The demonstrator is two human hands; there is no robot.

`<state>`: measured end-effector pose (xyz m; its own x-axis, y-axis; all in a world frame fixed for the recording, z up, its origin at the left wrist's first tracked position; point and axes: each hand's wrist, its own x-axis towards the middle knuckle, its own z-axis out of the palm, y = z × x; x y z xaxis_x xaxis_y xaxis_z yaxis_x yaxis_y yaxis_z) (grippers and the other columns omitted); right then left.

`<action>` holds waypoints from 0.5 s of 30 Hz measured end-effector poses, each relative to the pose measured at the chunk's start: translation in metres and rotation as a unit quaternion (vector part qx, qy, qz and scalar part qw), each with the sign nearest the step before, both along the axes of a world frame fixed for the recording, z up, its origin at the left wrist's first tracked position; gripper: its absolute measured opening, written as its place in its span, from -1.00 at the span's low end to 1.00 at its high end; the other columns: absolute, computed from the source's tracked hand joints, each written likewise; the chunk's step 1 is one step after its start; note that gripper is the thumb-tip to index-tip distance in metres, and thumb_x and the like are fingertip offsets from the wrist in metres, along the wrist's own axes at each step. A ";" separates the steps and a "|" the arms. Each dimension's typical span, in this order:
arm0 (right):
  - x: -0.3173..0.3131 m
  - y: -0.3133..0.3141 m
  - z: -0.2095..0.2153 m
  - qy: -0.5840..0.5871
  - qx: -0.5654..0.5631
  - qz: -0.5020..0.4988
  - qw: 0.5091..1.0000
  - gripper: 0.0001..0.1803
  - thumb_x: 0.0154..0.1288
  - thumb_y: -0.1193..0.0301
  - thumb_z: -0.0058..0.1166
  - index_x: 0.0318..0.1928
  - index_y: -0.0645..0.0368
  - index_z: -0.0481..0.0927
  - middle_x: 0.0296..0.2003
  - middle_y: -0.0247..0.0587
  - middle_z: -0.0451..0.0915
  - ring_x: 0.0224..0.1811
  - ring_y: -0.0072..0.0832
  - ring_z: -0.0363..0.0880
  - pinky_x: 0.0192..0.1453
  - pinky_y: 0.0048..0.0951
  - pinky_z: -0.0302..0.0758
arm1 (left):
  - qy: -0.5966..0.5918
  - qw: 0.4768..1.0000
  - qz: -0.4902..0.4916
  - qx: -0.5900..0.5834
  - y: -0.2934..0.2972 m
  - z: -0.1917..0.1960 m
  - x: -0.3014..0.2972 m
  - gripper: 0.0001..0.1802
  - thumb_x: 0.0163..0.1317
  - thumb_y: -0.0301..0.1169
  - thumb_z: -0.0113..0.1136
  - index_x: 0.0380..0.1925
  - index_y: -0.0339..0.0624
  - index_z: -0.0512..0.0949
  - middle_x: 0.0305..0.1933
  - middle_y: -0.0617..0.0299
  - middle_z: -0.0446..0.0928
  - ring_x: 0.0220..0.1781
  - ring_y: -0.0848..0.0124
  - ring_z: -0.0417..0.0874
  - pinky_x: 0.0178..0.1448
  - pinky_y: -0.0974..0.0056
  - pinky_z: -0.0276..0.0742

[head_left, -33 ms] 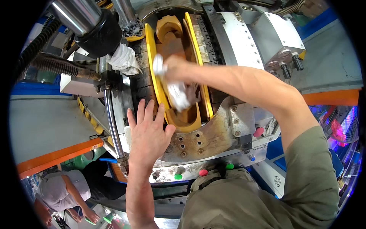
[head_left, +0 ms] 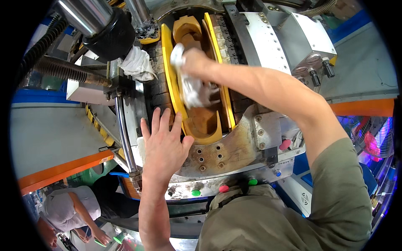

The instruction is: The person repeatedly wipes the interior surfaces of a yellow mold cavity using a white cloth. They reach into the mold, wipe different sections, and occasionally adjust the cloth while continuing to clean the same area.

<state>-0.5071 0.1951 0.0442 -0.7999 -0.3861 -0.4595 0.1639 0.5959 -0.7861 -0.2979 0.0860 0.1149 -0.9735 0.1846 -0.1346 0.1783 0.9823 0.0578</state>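
My right hand (head_left: 196,62) is closed around a crumpled white cloth (head_left: 194,92), both smeared by motion. The cloth hangs inside a long yellow and brown trough-like mould (head_left: 205,136), between its yellow side walls; whether it presses on the bottom is hidden. With fingers spread, my left hand (head_left: 165,140) lies on the machine's near left edge, its fingertips by the dark segmented strip and its thumb beside the mould's near end. Nothing is in the left hand.
Left of the mould stands a black and steel cylinder (head_left: 106,35), with another white cloth (head_left: 138,63) bundled below it. A white box with black knobs (head_left: 310,39) is at the right. Coloured buttons line the front panel (head_left: 209,189). Another person (head_left: 69,207) works at lower left.
My right hand and the white cloth have shifted a little away from me along the mould. My left hand stays in place.
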 end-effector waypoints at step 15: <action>0.011 0.033 0.014 0.204 0.029 0.274 0.940 -0.81 0.09 0.47 0.12 -0.26 0.24 0.66 -0.34 0.08 0.65 -0.23 -0.12 0.66 -0.13 -0.22 0.53 | 0.011 1.000 0.015 0.000 0.005 0.004 0.002 -0.43 0.13 -0.24 0.09 0.18 -0.15 0.41 0.27 -0.02 0.30 0.42 0.02 0.12 0.45 -0.24 -0.12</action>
